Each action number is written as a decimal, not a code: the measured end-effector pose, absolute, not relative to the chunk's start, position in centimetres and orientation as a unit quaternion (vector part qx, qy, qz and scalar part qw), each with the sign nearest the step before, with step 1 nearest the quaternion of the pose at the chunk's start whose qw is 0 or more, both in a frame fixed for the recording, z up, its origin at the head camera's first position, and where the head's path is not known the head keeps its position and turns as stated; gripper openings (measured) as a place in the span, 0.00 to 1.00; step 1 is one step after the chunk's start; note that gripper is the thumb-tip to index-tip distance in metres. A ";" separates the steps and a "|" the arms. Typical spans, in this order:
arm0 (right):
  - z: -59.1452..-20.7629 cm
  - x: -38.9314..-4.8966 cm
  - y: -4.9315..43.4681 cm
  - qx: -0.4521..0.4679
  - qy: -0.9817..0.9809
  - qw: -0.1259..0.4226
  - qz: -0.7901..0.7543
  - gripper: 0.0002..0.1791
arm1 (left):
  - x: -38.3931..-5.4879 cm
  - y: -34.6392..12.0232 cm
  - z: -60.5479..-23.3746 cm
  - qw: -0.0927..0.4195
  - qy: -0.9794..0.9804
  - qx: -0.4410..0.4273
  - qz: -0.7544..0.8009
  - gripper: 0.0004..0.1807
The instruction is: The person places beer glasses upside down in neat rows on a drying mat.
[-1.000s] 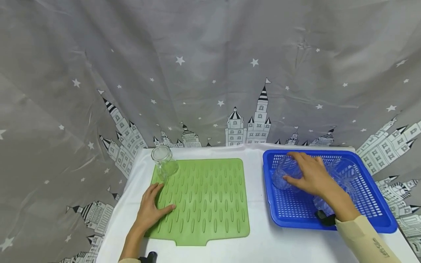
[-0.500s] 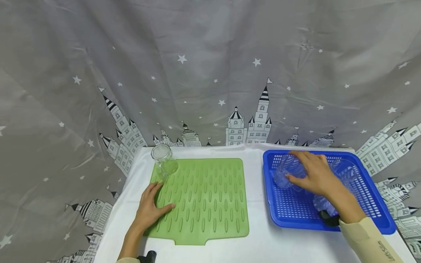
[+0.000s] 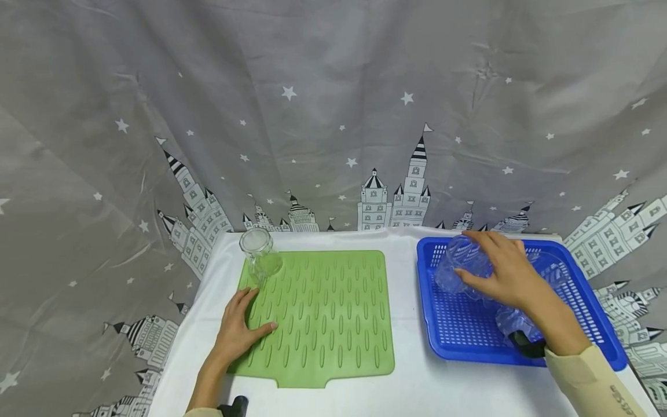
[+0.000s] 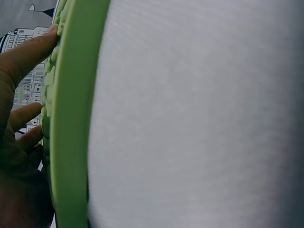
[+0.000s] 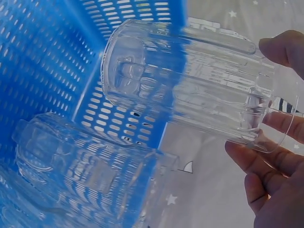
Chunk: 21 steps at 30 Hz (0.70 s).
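Over the left part of the blue basket (image 3: pixel 458 357), my right hand (image 3: pixel 508 269) holds a clear glass mug (image 5: pixel 190 78) between thumb and fingers. The right wrist view shows the grip near the rim, with the mug's other end toward the basket. Other clear glassware (image 5: pixel 85 166) lies below it in the basket, partly hidden by my hand and arm in the head view. My left hand (image 3: pixel 237 330) rests on the left edge of the green ridged mat (image 3: pixel 323 313), thumb and fingers spread. Another clear glass mug (image 3: pixel 260 252) stands at the mat's far left corner.
A white cloth (image 3: pixel 409 307) covers the table under mat and basket. Behind the table hangs a grey curtain (image 3: pixel 312 116) printed with castles and stars. The basket's raised rim surrounds the glassware.
My right hand has lifted the glass mug slightly and shifted a little to the right, still over the basket. The left hand stays on the mat.
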State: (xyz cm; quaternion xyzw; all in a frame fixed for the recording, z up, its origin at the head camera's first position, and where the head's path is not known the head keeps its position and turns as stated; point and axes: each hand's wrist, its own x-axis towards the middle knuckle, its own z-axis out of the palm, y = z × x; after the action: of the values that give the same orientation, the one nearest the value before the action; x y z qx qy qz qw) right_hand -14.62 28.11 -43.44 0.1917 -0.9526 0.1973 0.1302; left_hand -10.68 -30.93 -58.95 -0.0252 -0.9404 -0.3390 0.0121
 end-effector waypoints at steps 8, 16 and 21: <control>-42.8 -14.5 27.9 0.210 -0.943 0.159 0.206 0.45 | -10.6 -31.0 -59.0 0.014 -0.941 -0.026 -0.339 0.56; -42.1 -14.5 27.4 0.220 -0.936 0.170 0.217 0.45 | -10.6 -30.9 -58.8 0.012 -0.941 -0.025 -0.337 0.57; -41.6 -14.5 27.0 0.229 -0.929 0.185 0.224 0.45 | -10.5 -30.8 -58.6 0.006 -0.941 -0.020 -0.336 0.57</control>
State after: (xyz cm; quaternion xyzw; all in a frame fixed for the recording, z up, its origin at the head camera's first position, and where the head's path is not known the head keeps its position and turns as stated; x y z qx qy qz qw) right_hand -14.52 27.01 -41.60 0.2289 -0.9290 0.2241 0.1851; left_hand -10.53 -30.83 -58.60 -0.0201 -0.9415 -0.3364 0.0060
